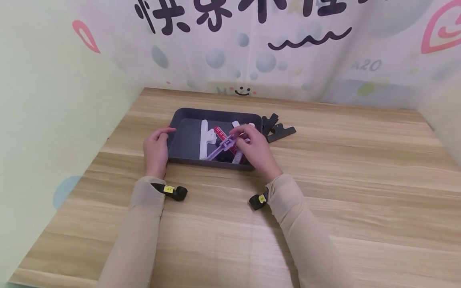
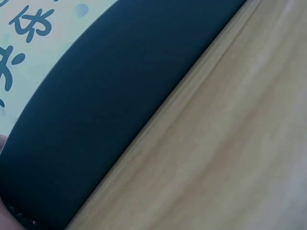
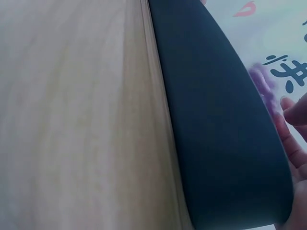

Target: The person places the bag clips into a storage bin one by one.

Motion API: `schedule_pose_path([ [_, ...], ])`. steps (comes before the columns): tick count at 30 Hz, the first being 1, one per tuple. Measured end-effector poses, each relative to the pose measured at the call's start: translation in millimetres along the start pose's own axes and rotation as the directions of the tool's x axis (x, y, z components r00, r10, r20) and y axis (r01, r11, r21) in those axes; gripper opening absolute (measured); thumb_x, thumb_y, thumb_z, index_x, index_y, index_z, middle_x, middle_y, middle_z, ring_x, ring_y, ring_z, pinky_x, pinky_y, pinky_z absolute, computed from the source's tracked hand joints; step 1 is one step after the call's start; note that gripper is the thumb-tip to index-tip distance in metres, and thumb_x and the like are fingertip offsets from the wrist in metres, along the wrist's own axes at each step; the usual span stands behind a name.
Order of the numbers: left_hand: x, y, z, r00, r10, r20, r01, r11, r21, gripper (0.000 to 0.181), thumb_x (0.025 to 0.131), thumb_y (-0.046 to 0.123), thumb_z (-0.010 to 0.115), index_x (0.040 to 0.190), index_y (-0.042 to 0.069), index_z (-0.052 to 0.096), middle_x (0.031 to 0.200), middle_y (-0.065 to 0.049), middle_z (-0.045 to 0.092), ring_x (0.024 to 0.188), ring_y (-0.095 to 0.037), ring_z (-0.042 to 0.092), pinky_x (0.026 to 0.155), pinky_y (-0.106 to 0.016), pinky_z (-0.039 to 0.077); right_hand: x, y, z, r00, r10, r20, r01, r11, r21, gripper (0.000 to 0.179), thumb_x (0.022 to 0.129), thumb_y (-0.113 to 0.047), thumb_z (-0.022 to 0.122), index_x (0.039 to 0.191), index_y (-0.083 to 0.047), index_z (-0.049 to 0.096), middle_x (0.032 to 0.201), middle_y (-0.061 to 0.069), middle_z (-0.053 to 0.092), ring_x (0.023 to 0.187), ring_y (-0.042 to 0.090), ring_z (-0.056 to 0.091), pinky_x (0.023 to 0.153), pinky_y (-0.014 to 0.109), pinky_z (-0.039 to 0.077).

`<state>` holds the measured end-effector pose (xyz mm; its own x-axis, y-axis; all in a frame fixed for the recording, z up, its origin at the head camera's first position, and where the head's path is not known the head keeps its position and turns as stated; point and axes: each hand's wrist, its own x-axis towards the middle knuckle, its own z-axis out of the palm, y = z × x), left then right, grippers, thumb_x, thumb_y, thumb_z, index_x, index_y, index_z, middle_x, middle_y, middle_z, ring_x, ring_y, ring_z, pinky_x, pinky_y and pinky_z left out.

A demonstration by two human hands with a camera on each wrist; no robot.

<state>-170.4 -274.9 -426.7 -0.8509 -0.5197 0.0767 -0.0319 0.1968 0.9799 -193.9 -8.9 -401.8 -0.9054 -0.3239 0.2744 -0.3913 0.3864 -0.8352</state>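
Observation:
A dark grey tray [image 1: 185, 138] lies on the table with several bag clips in it. My left hand [image 1: 156, 150] holds the tray by its left end, index finger over the rim. Over the tray's right half, my right hand [image 1: 255, 149] pinches a purple clip [image 1: 219, 149] between thumb and fingers. The clip slants down to the left, across a red clip [image 1: 219, 132] and close to a white clip [image 1: 203, 140]. Other clips are partly hidden under the right hand. In the right wrist view the tray wall [image 3: 216, 120] covers part of the purple clip [image 3: 263, 86].
Several black clips [image 1: 282, 133] lie in a pile on the wooden table [image 1: 345, 180], just beyond the tray's right end. A printed curtain [image 1: 201, 72] hangs behind the table, and a pale wall [image 1: 47, 132] borders it on the left.

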Motion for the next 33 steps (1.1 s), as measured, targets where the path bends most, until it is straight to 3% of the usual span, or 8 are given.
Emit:
schedule_pose_path([
  [8,-0.7,3.8,3.1,1.000,-0.006,-0.013,0.006,1.000,0.010,0.029,0.090,0.010,0.041,0.098,0.013,0.069,0.122,0.002,0.055,0.114,-0.005,0.044,0.097,-0.023,0.030,-2.9,0.0,-3.1,0.999,0.035,-0.039,-0.034,0.999,0.036,0.021,0.085,-0.013,0.050,0.101,-0.020,0.063,0.091,-0.006,0.057,0.078,0.012,0.052,0.065,0.029,0.045],
  [11,-0.7,4.7,4.1,1.000,-0.005,-0.015,0.005,1.000,0.009,0.029,0.090,0.010,0.041,0.099,0.012,0.069,0.122,0.001,0.055,0.114,-0.005,0.044,0.097,-0.023,0.030,-3.4,0.1,-4.2,0.996,0.066,-0.053,-0.060,0.993,0.102,0.019,0.087,-0.013,0.050,0.100,-0.019,0.063,0.090,0.000,0.060,0.074,0.015,0.052,0.062,0.029,0.046],
  [16,-0.1,4.6,4.9,1.000,-0.011,-0.014,0.011,1.000,-0.001,0.029,0.091,0.010,0.041,0.099,0.012,0.069,0.123,0.001,0.054,0.114,-0.006,0.044,0.098,-0.023,0.029,-5.1,2.2,-7.5,0.994,0.070,-0.085,-0.043,0.958,0.284,0.019,0.089,-0.010,0.047,0.097,-0.014,0.064,0.086,0.015,0.058,0.063,0.022,0.048,0.049,0.028,0.041],
  [21,-0.9,5.0,4.3,1.000,-0.027,-0.006,0.027,1.000,-0.008,0.030,0.091,0.011,0.040,0.100,0.014,0.068,0.124,0.000,0.053,0.116,-0.006,0.042,0.099,-0.024,0.027,-7.9,6.1,-11.7,0.992,0.045,-0.121,0.011,0.906,0.422,0.017,0.090,-0.010,0.046,0.094,-0.011,0.063,0.082,0.015,0.056,0.062,0.023,0.046,0.047,0.031,0.039],
  [23,-1.7,5.6,4.1,0.999,-0.032,-0.003,0.032,0.999,-0.004,0.030,0.091,0.012,0.040,0.100,0.014,0.068,0.125,0.001,0.052,0.117,-0.006,0.041,0.100,-0.025,0.027,-9.0,7.8,-13.1,0.990,0.035,-0.136,0.037,0.868,0.495,0.015,0.090,-0.009,0.047,0.094,-0.007,0.062,0.079,0.014,0.055,0.060,0.022,0.046,0.046,0.033,0.038],
  [30,-1.7,4.2,3.1,1.000,-0.020,-0.009,0.020,1.000,0.000,0.029,0.091,0.011,0.040,0.101,0.012,0.068,0.124,0.001,0.054,0.115,-0.006,0.043,0.099,-0.023,0.028,-13.4,17.6,-17.8,0.987,0.035,-0.156,0.096,0.648,0.755,0.020,0.091,-0.013,0.048,0.095,0.005,0.055,0.072,0.011,0.050,0.054,0.018,0.043,0.042,0.026,0.035],
  [33,-1.4,3.5,3.2,1.000,-0.022,-0.010,0.022,1.000,0.001,0.029,0.091,0.011,0.041,0.101,0.012,0.068,0.122,0.001,0.054,0.115,-0.006,0.043,0.098,-0.023,0.028,-15.4,28.2,-22.2,0.982,0.071,-0.176,0.103,0.579,0.809,0.019,0.091,-0.013,0.046,0.092,0.004,0.054,0.071,0.009,0.050,0.053,0.016,0.043,0.042,0.022,0.034],
])
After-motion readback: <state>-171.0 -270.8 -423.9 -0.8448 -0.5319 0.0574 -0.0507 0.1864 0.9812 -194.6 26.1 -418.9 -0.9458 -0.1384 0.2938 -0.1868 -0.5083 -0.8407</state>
